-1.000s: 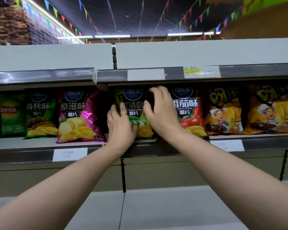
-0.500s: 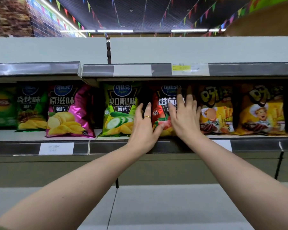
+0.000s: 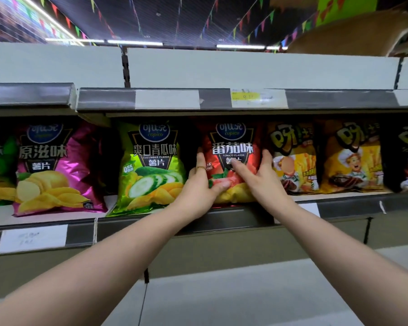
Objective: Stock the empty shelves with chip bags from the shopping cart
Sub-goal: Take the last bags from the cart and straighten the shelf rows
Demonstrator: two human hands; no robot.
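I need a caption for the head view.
Left hand and right hand hold the red tomato bag on the shelf, beside the cucumber bag.

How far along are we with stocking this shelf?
Done: the purple bag, green bag and yellow bags stand on the shelf. In hand: left hand and right hand grip the red bag between green and yellow. Left: the cart is out of view, so remaining bags cannot be told.
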